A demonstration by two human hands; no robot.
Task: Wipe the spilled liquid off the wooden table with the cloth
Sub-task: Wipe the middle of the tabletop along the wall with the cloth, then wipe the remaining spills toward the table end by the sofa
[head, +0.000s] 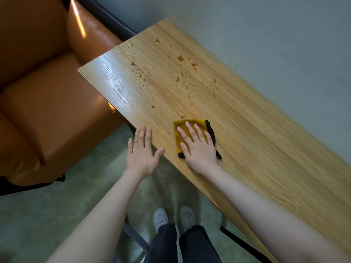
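Note:
A long wooden table (256, 149) runs from the upper middle to the lower right. Brown liquid drops (180, 73) lie scattered over its far half, with one small drop just beyond the cloth. A folded mustard-yellow cloth with a black edge (182, 125) lies flat near the table's front edge. My right hand (197, 147) presses down on the cloth with straight, spread fingers. My left hand (142, 150) is open with fingers straight; its fingertips reach over the table's front edge, left of the cloth.
An orange leather armchair (43, 92) stands to the left, close to the table's end. A grey wall (266, 35) runs behind the table. My feet in grey shoes (174, 217) stand on the greenish floor by black table legs (239, 240).

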